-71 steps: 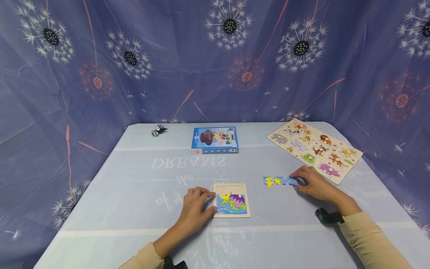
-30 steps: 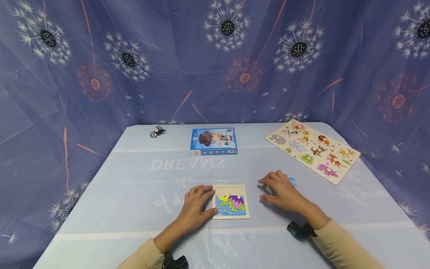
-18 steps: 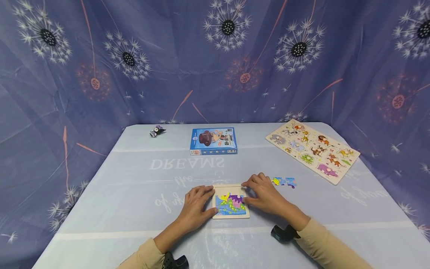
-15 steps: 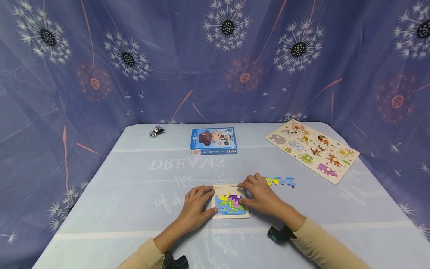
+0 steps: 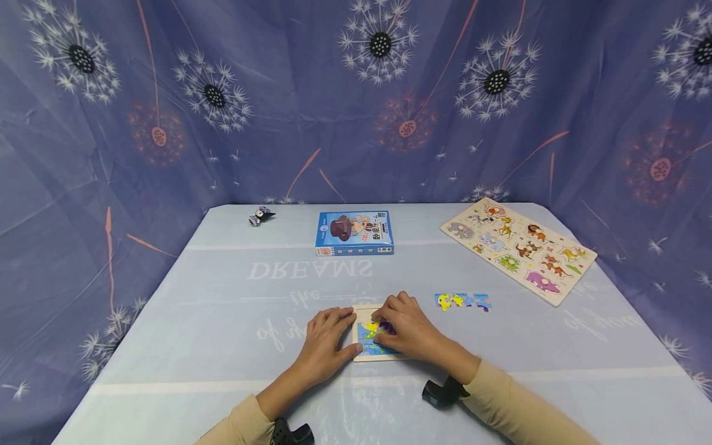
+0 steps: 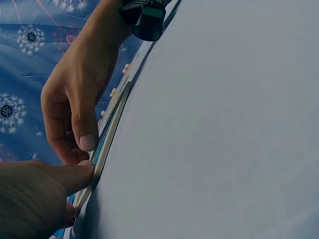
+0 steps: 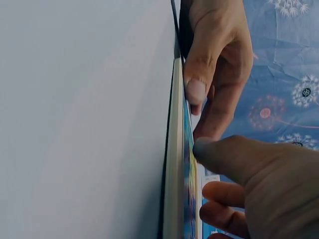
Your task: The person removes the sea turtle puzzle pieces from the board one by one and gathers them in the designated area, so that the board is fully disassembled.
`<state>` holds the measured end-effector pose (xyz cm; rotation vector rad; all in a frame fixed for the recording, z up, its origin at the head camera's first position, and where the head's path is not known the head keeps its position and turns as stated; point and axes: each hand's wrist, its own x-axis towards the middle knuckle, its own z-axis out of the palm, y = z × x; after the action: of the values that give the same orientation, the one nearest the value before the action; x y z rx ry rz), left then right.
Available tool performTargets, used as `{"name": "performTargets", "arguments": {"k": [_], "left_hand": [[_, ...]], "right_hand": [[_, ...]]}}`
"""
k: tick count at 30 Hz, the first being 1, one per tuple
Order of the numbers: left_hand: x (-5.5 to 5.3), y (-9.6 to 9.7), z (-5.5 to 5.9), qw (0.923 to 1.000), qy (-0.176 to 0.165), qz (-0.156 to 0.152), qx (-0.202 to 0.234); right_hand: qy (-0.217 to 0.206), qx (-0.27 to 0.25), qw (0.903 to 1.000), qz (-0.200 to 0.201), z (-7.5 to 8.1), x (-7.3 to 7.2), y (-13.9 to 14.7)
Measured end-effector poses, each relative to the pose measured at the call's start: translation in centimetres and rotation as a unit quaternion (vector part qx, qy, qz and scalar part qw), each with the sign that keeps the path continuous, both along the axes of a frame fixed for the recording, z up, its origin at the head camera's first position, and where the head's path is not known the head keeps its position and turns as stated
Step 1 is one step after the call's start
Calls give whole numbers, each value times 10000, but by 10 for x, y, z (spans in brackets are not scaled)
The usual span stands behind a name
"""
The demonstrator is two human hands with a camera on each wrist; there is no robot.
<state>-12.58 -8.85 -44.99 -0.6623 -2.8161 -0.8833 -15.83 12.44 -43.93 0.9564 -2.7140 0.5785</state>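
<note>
A small wooden puzzle tray (image 5: 364, 313) lies in the middle of the table, its upper strip bare wood and its lower part filled with blue, yellow and purple jigsaw pieces (image 5: 365, 347). My left hand (image 5: 322, 346) holds the tray's left side, thumb near the bottom corner and fingers at the top. Across the tray's right half reaches my right hand (image 5: 414, 330), fingers bent and tips over the purple pieces. In the right wrist view, a gap shows between the thumb and fingers of this hand (image 7: 279, 174); no piece is seen there. A short row of loose pieces (image 5: 458, 301) lies to the right.
Behind the tray stands a blue box (image 5: 355, 233) with a hat picture. An animal peg board (image 5: 520, 247) lies slanted at the back right. A small dark figurine (image 5: 261, 216) sits at the back left. A patterned curtain (image 5: 311, 123) hangs behind the table.
My right hand has moved left from the loose pieces onto the tray, uncovering the row. The left hand has stayed at the tray's left side.
</note>
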Motion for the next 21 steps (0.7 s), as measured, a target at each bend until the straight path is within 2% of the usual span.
{"name": "performTargets", "arguments": {"k": [21], "left_hand": [[0,0,-1,10000,-17,12,-46]], "right_hand": [[-406,-11,9991,-78,-3,3,-8]]}}
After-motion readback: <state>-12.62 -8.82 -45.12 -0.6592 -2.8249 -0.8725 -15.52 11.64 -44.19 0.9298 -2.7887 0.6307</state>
